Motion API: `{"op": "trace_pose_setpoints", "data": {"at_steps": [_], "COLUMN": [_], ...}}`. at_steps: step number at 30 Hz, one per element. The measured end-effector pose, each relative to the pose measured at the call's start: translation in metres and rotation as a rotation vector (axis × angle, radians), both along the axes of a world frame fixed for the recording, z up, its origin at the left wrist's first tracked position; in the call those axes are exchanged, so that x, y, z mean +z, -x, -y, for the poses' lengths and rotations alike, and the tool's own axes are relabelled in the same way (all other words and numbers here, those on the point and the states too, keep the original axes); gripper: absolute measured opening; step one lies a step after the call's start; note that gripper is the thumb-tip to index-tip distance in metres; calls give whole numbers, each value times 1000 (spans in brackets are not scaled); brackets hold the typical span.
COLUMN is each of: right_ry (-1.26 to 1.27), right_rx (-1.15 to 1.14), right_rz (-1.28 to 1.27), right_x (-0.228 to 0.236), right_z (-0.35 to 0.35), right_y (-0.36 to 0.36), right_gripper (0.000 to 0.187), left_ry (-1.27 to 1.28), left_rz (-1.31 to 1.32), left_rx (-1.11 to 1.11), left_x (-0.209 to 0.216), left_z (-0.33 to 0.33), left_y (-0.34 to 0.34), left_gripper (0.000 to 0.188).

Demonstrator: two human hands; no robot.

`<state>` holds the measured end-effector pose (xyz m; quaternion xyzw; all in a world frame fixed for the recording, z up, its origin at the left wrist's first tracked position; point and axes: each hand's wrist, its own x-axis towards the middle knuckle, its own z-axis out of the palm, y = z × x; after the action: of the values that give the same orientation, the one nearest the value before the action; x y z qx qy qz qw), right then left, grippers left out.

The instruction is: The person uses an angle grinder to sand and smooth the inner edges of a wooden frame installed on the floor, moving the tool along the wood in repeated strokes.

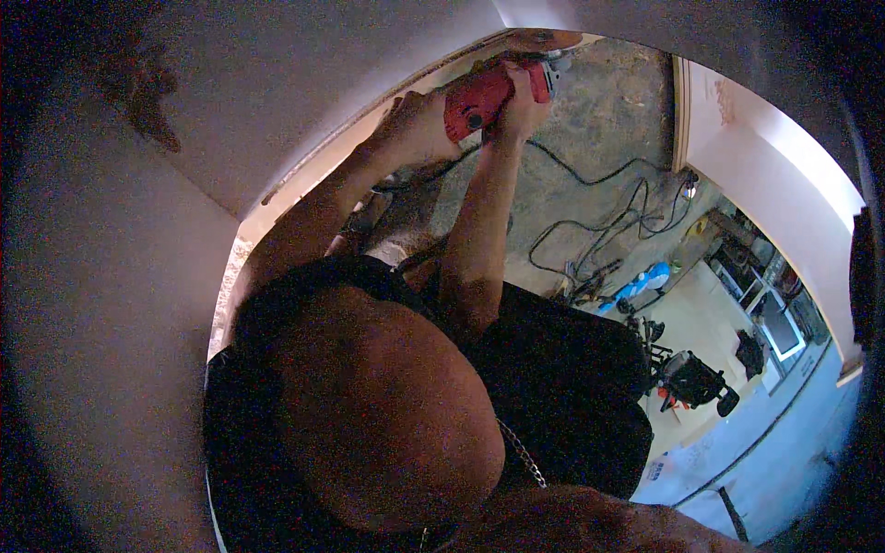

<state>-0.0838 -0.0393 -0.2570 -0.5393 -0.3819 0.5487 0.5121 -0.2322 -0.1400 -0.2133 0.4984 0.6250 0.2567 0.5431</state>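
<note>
A red angle grinder (477,101) is held up at the top of the view, its metal head pointing right, close to the edge of a white panel. My left hand (419,127) wraps around the rear of its body. Nearer the metal head, my right hand (525,100) grips the red housing, fingers partly hidden behind it. Both forearms reach upward to the tool. A black cord (590,180) shows below the grinder. The disc and whatever it touches cannot be made out clearly.
A large pale panel (120,304) curves along the left and top. Another white panel (737,129) stands at right. Cord loops lie on the stained floor (608,111), near a blue object (650,278) and black equipment (691,382). A white frame (784,332) is farther right.
</note>
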Motion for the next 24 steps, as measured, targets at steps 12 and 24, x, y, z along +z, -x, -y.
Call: {"op": "trace_pose_setpoints", "data": {"at_steps": [12, 24], "right_ry": [18, 8], "right_rx": [-98, -134], "right_rz": [-29, 46], "right_x": [18, -1], "right_z": [8, -5], "right_y": [18, 3], "right_gripper": [25, 25], "left_ry": [-35, 13], "left_rz": [-28, -77], "left_rx": [22, -30], "left_x": [-8, -15], "left_z": [1, -8], "left_y": [-4, -11], "left_gripper": [68, 62]}}
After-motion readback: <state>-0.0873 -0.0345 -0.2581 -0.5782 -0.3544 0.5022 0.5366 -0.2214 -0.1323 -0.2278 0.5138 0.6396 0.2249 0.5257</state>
